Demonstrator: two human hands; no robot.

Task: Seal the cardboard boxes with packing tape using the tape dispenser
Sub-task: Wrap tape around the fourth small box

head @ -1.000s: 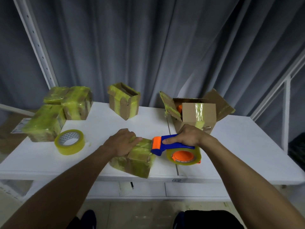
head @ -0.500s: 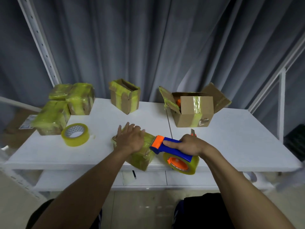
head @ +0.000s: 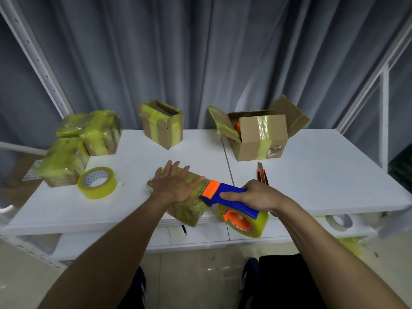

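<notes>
A small cardboard box (head: 187,210) wrapped in yellowish tape sits at the table's front edge. My left hand (head: 176,186) lies flat on its top with the fingers spread. My right hand (head: 256,196) grips the blue handle of the tape dispenser (head: 234,201), whose orange head touches the box's right top edge. Its tape roll hangs just past the table's front edge.
On the white table (head: 312,175): a loose tape roll (head: 97,182) at the left, taped boxes (head: 82,143) behind it, an open small box (head: 162,123) at the back, a larger open box (head: 260,137) at the back right, an orange utility knife (head: 262,175).
My left hand went from gripping the box's top to lying flat with spread fingers. The dispenser pulled back towards me along the box. The view tilted down, revealing the knife.
</notes>
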